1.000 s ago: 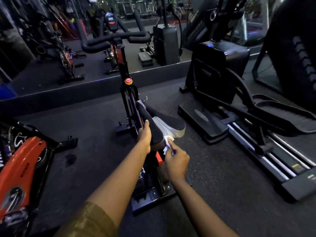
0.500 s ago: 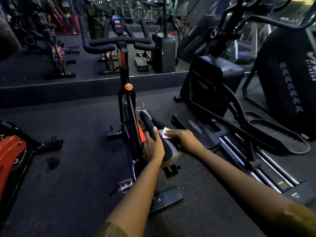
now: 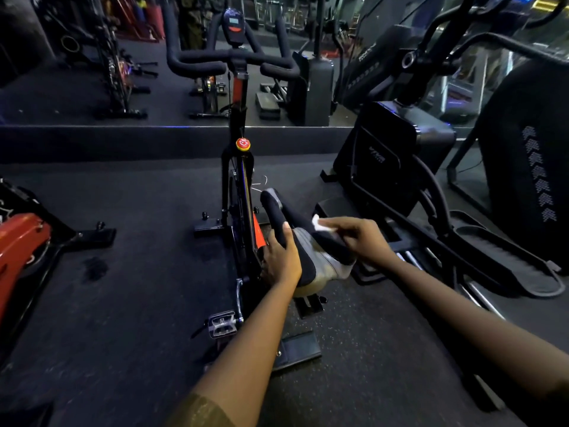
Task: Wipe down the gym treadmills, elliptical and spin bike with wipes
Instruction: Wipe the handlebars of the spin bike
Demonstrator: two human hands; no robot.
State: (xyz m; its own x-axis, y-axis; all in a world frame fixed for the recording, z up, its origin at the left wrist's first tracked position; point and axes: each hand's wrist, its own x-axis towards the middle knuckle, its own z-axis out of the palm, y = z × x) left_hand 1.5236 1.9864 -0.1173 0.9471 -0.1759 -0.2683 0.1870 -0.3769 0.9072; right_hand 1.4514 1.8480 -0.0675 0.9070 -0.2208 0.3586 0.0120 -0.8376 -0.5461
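A black spin bike point(image 3: 238, 167) stands in the middle, its black and grey saddle point(image 3: 311, 254) just in front of me. My left hand point(image 3: 281, 260) grips the saddle's left side, thumb on top. My right hand point(image 3: 358, 238) presses a white wipe point(image 3: 320, 224) onto the saddle's right side with its fingers laid over it. The bike's handlebars point(image 3: 234, 61) and small console point(image 3: 234, 26) rise farther off. A black elliptical point(image 3: 397, 155) stands to the right of the bike.
A mirror wall point(image 3: 154, 87) runs behind a low ledge ahead. A red and black machine point(image 3: 21, 245) sits at the left edge. The elliptical's foot pedal point(image 3: 505, 266) and rails reach toward me on the right. A bike pedal point(image 3: 221, 326) juts out near my left forearm. Dark rubber floor lies between.
My right hand has carried the wipe from the saddle's rear underside up onto its right top side. My left hand keeps its grip. The view has lifted and moved closer.
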